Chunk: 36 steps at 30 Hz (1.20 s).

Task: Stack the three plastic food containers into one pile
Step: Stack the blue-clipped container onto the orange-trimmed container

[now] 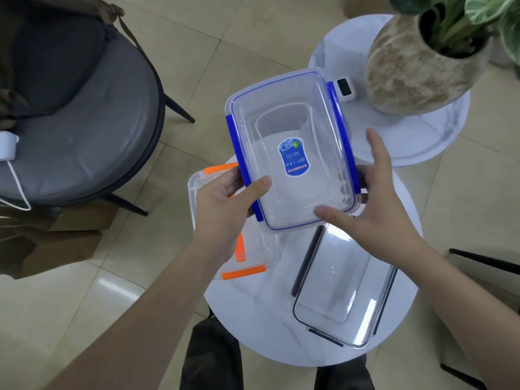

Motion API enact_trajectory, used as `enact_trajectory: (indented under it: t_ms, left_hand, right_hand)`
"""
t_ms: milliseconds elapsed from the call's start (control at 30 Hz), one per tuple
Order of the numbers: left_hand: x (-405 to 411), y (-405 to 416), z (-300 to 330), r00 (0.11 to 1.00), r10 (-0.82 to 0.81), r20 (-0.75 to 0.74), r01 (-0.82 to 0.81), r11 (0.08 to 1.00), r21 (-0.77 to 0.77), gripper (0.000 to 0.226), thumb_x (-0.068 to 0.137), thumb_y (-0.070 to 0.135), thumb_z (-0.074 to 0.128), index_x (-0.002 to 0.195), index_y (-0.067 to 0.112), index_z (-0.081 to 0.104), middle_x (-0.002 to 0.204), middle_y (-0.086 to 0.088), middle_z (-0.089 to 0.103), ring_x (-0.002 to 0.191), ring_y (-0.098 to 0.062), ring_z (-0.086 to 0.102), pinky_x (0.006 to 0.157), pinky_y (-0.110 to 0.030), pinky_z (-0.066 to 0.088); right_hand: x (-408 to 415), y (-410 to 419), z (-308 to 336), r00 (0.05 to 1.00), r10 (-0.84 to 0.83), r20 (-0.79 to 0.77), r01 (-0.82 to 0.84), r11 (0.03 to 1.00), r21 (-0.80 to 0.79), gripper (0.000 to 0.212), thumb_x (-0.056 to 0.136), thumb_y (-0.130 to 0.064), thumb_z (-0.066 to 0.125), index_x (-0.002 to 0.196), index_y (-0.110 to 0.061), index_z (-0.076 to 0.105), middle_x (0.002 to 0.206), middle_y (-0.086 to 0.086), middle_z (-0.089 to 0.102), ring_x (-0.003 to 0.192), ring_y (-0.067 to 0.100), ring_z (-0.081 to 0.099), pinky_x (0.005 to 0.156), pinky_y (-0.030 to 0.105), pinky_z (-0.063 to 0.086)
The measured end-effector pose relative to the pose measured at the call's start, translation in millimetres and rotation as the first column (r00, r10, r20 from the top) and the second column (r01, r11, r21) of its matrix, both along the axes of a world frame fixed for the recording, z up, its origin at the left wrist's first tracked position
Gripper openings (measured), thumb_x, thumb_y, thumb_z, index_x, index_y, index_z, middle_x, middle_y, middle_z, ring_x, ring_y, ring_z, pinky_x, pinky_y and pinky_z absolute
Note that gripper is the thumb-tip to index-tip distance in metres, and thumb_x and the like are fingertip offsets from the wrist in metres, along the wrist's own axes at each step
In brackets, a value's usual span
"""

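Beige glossy floor tiles (pixel 253 38) surround a small round white marble-look table (pixel 270 305), with a second round white table (pixel 408 136) beyond it carrying a speckled stone-look plant pot (pixel 408 68) and a small white device with a dark screen (pixel 343 87). A grey cushioned chair with dark legs (pixel 84 122) stands off to the left.

Both hands hold a clear rectangular plastic container with blue side clips and a blue oval label (pixel 292 153) up above the near table. The left hand (pixel 222 204) is clamped on its left blue clip, thumb lying on the lid, the other fingers curled under the edge. The right hand (pixel 374 198) is spread wide along the right side, thumb stretched across the near corner of the lid; whether its fingers grip the far side, I cannot tell.

Below the left palm, a clear plastic container with orange clips (pixel 253 257) rests on the table, partly hidden by the wrist. Under and just nearer than the right thumb, a clear plastic container with black clips (pixel 343 288) sits on the table, apart from the orange one.
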<state>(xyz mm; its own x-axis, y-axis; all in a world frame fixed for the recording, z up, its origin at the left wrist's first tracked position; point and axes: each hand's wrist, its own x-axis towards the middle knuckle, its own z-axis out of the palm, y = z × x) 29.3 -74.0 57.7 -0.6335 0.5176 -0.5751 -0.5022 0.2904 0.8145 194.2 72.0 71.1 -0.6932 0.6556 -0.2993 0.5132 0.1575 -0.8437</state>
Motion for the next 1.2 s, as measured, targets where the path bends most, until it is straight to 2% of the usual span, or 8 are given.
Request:
enact_trajectory:
  t_ms: [67,133,200,267,500,833,1067,1200]
  left_hand:
    - [1,-2,-1,1.000,0.005,0.002,-0.005,1.000,-0.006,0.034,0.090,0.014,0.074,0.124,0.011,0.069,0.117,-0.002,0.079,0.105,-0.020,0.077,0.088,-0.046,0.064]
    - [2,-4,-2,1.000,0.008,0.011,-0.008,1.000,-0.003,0.026,0.092,0.014,0.072,0.118,0.016,0.071,0.115,0.000,0.080,0.102,-0.018,0.078,0.084,-0.042,0.065]
    - [2,-6,-1,1.000,0.014,0.028,-0.014,1.000,0.007,0.021,0.093,0.013,0.070,0.112,0.020,0.072,0.111,0.002,0.081,0.099,-0.017,0.078,0.079,-0.036,0.066]
    - [2,-8,0,0.999,0.021,0.033,-0.021,1.000,0.016,0.019,0.093,0.011,0.070,0.109,0.021,0.073,0.107,0.004,0.082,0.097,-0.017,0.079,0.076,-0.034,0.066]
    - [-5,-32,6,0.999,0.040,0.015,-0.040,0.999,0.032,0.030,0.095,0.018,0.068,0.125,0.018,0.070,0.116,0.002,0.079,0.104,-0.019,0.077,0.084,-0.042,0.064]
    - [-18,-86,-3,0.998,0.015,0.059,-0.017,1.000,0.020,0.048,0.093,0.020,0.069,0.140,0.024,0.058,0.120,0.000,0.078,0.107,-0.022,0.077,0.083,-0.044,0.065]
    - [-17,-110,-20,0.994,0.048,0.098,-0.051,0.998,0.029,0.046,0.094,0.005,0.066,0.137,0.021,0.060,0.116,-0.001,0.080,0.099,-0.018,0.078,0.070,-0.027,0.063]
    - [-13,-120,-30,0.995,0.042,0.091,-0.042,0.999,0.004,0.046,0.094,0.008,0.067,0.137,0.021,0.060,0.116,-0.001,0.080,0.102,-0.022,0.078,0.076,-0.031,0.064]
  right_hand:
    - [0,-1,-2,0.993,-0.117,-0.006,0.117,0.993,-0.026,0.101,0.083,-0.024,0.077,0.157,-0.032,0.009,0.114,-0.010,0.060,0.098,-0.004,0.060,0.081,0.007,0.046]
    - [-3,-1,-3,0.974,-0.225,-0.037,0.222,0.972,-0.078,0.071,0.089,-0.025,0.071,0.150,-0.023,0.034,0.112,-0.009,0.065,0.096,0.000,0.063,0.081,0.015,0.050]
    - [-7,-2,-2,0.963,-0.267,-0.045,0.261,0.959,-0.113,0.041,0.092,-0.028,0.068,0.131,-0.024,0.056,0.110,-0.012,0.069,0.098,0.005,0.066,0.079,0.020,0.053]
    - [-9,-5,0,0.965,-0.260,-0.041,0.253,0.959,-0.126,0.025,0.094,-0.032,0.065,0.118,-0.031,0.060,0.106,-0.017,0.070,0.094,0.002,0.067,0.077,0.018,0.051]
    - [-19,-23,-1,0.968,-0.249,-0.019,0.243,0.959,-0.147,0.030,0.094,-0.029,0.065,0.121,-0.018,0.061,0.106,-0.014,0.070,0.087,-0.010,0.066,0.072,0.007,0.050]
    - [-37,-75,-22,0.977,-0.199,0.078,0.211,0.955,-0.210,0.025,0.093,-0.024,0.066,0.112,-0.009,0.062,0.090,-0.011,0.067,0.068,-0.013,0.062,0.061,0.005,0.046]
    - [-39,-101,-39,0.974,-0.171,0.151,0.206,0.941,-0.267,0.025,0.094,-0.026,0.065,0.115,-0.012,0.060,0.101,-0.009,0.070,0.074,-0.013,0.065,0.061,0.005,0.049]
    - [-36,-110,-47,0.969,-0.168,0.182,0.213,0.939,-0.270,0.023,0.094,-0.025,0.066,0.113,-0.011,0.061,0.100,-0.008,0.070,0.072,-0.012,0.064,0.063,0.006,0.048]
